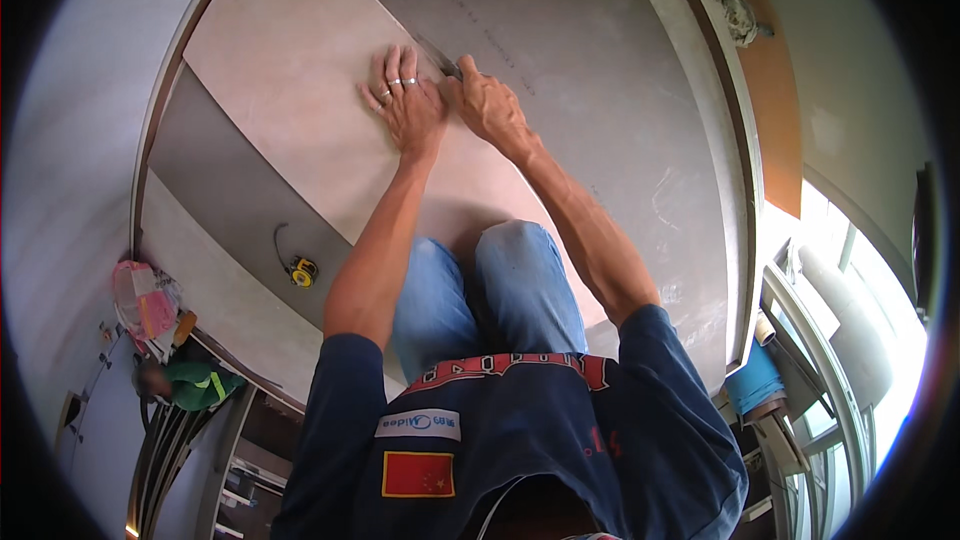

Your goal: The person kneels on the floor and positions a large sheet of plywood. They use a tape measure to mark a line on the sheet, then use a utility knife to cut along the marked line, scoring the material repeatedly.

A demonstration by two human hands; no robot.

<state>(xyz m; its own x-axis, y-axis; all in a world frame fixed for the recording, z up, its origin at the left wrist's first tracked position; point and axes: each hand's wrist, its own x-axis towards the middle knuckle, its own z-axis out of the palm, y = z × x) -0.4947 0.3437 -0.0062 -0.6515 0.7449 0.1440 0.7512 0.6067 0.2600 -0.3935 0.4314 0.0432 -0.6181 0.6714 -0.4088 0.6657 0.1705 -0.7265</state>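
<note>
I see the left hand palm down, fingers spread on a flat, pale beige board; the right hand is curled around a slim dark tool, mostly hidden from me, at the board's right edge. From the left, I have a small yellow-and-black tape measure on a dark grey strip, the board mid-view, faded blue denim knees near me, then a broad grey sheet.
</note>
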